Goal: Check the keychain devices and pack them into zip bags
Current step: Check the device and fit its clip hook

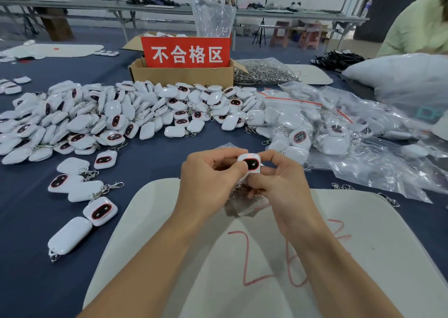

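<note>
A white keychain device [250, 163] with a dark oval screen and a red light near its top is held upright between both hands above the white mat [378, 257]. My left hand [208, 182] pinches its left side. My right hand [278, 184] curls round its right and lower side. Its metal chain and a small clear zip bag [244, 207] hang below the hands, partly hidden. A large heap of unpacked devices [109, 114] lies across the blue table. Bagged devices [300, 136] lie in clear zip bags at the right.
A cardboard box [181, 75] with a red sign stands behind the heap. A bag of metal clasps [264, 72] lies to its right. Loose devices [100, 211] lie left of the mat. A person in a light green sleeve [417, 26] sits at the far right.
</note>
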### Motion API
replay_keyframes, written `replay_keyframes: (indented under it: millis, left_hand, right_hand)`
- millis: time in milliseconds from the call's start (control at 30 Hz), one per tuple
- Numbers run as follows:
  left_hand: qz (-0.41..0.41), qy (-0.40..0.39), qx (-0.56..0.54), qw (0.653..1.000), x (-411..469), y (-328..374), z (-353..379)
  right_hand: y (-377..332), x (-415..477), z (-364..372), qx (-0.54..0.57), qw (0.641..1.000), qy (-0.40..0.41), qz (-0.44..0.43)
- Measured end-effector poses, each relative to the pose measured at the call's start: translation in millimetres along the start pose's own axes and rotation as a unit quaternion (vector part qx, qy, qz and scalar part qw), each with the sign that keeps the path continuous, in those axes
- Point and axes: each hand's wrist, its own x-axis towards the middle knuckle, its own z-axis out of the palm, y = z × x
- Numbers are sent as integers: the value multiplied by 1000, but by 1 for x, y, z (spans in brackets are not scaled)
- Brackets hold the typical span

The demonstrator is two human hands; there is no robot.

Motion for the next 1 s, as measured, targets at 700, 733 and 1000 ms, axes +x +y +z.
replay_keyframes:
  millis: [700, 733, 1000]
  left_hand:
    - [83, -137, 252, 954, -14, -7, 3]
    - [89, -160, 295, 938, -14, -7, 5]
    - [14, -81, 146, 986, -7, -10, 5]
  right_hand:
    - [-11, 4, -26, -11, 972, 233, -19]
    - [-12, 4, -29, 1, 971, 239, -11]
    - [-11, 4, -36, 14, 981, 195, -11]
